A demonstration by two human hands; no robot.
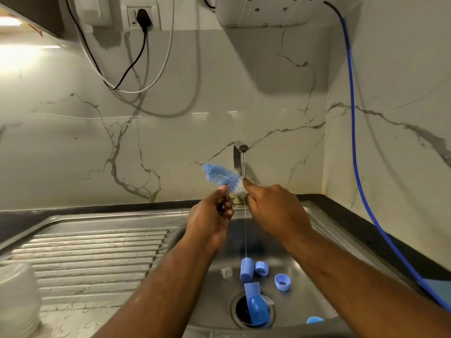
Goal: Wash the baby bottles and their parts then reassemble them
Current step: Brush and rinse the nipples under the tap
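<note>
sink (314,296): blue bottle parts (246,270) | left hand (210,218), right hand (275,211): fingers pinch brush (219,175)

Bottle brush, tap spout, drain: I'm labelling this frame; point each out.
bottle brush (219,175), head view, blue bristles.
tap spout (240,145), head view, curved top.
drain (241,311), head view, dark opening.

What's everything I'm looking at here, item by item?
bottle brush: one, blue and white, at the tap
tap: one, steel, back wall, thin stream running
sink: one, steel, drainboard on the left
bottle parts: about five, blue, in the basin, one over the drain
clear part: one, see-through, beside the blue parts
hose: one, blue, right wall
cables: two, black and white, back wall
left hand: grips the brush
right hand: pinches the bristles
</note>
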